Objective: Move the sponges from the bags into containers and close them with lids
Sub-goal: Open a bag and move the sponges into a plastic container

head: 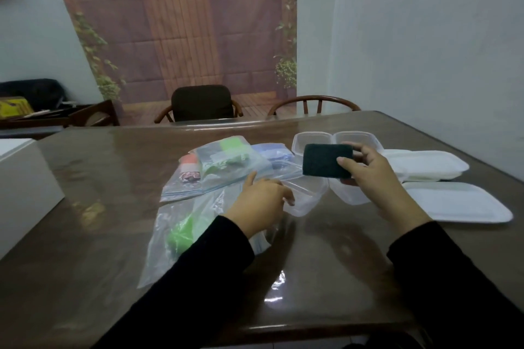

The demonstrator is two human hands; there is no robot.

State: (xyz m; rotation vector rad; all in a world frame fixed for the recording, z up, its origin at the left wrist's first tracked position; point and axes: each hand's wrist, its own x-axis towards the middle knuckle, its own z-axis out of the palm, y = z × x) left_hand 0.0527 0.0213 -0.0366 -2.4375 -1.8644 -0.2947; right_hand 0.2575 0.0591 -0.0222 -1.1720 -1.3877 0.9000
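Note:
My right hand (377, 178) holds a dark green sponge (326, 161) in the air above the clear containers. My left hand (262, 201) touches the rim of the nearest clear container (307, 194); its fingers look curled at that rim. Another clear container (347, 193) stands right of it, half behind my right hand. Two more clear containers (312, 142) (358, 139) stand further back. A clear bag (181, 231) with a bright green sponge lies under my left forearm. Further bags (226, 167) hold green, pink and blue sponges. White lids (459, 201) (428, 167) lie at the right.
The brown glossy table (113, 249) has a white box (19, 184) at its left edge. Two chairs (202, 103) (313, 106) stand behind the far edge. The wall is close on the right.

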